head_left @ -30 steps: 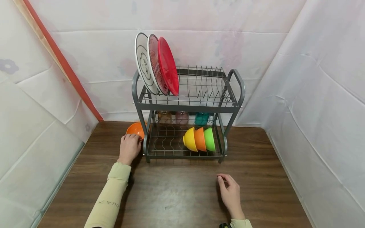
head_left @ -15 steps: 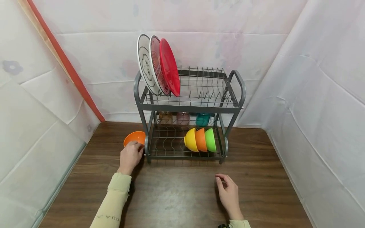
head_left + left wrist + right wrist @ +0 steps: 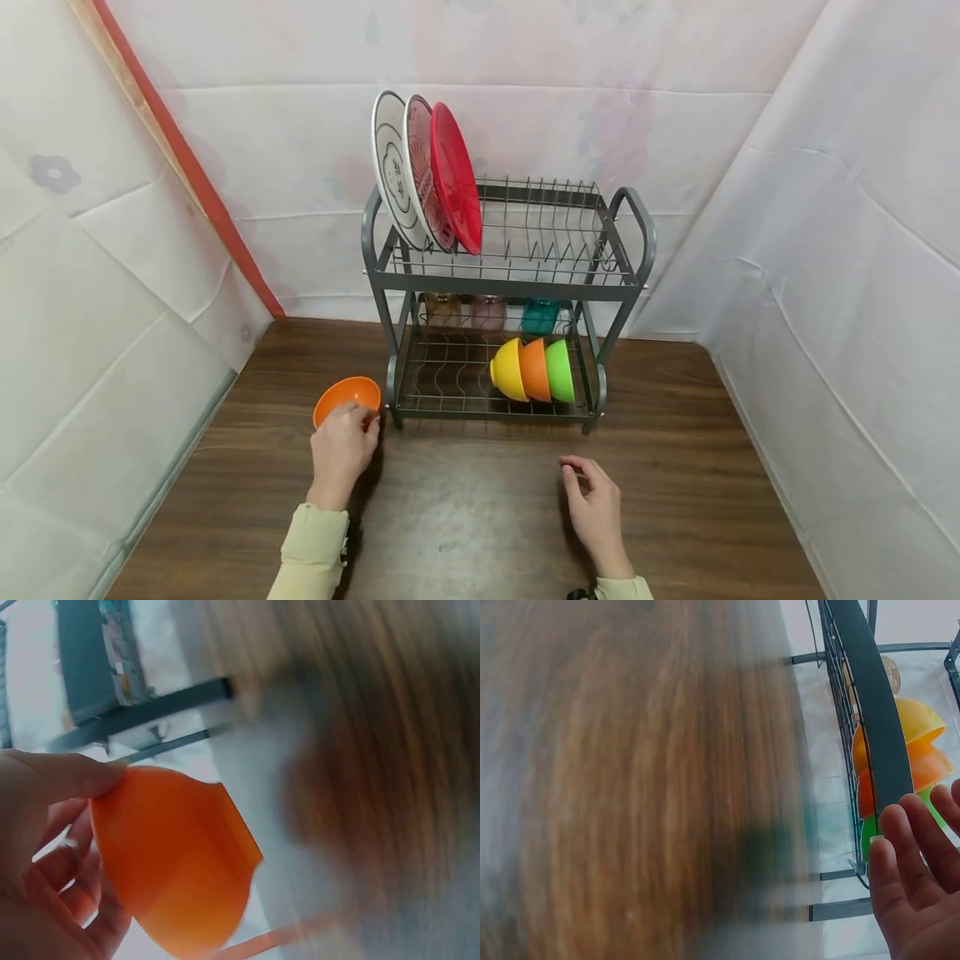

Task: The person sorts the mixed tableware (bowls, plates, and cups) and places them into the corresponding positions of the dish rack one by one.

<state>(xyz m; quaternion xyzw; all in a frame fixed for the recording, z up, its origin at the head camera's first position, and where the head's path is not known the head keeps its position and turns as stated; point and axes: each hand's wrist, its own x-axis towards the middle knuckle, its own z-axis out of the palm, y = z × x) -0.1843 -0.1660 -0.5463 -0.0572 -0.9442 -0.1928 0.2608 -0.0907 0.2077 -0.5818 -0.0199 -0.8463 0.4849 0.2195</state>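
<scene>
An orange bowl (image 3: 347,391) is pinched at its near rim by my left hand (image 3: 342,450), just left of the dish rack. In the left wrist view the thumb lies on one side of the orange bowl (image 3: 176,855) and the fingers on the other. My right hand (image 3: 595,508) rests over the table in front of the rack, fingers loosely bent, holding nothing. On the rack's lower tier a yellow bowl (image 3: 507,370), another orange bowl (image 3: 535,370) and a green bowl (image 3: 560,372) stand on their sides in a row.
The two-tier dish rack (image 3: 510,287) stands at the back of the wooden table (image 3: 465,517). Its upper tier holds a white plate (image 3: 395,179), a patterned plate (image 3: 422,167) and a red plate (image 3: 455,183). Amber, pink and teal glasses (image 3: 540,315) sit at the lower back.
My left hand has drawn the orange bowl toward me along the rack's left side. The right hand has barely moved. The view has shifted slightly.
</scene>
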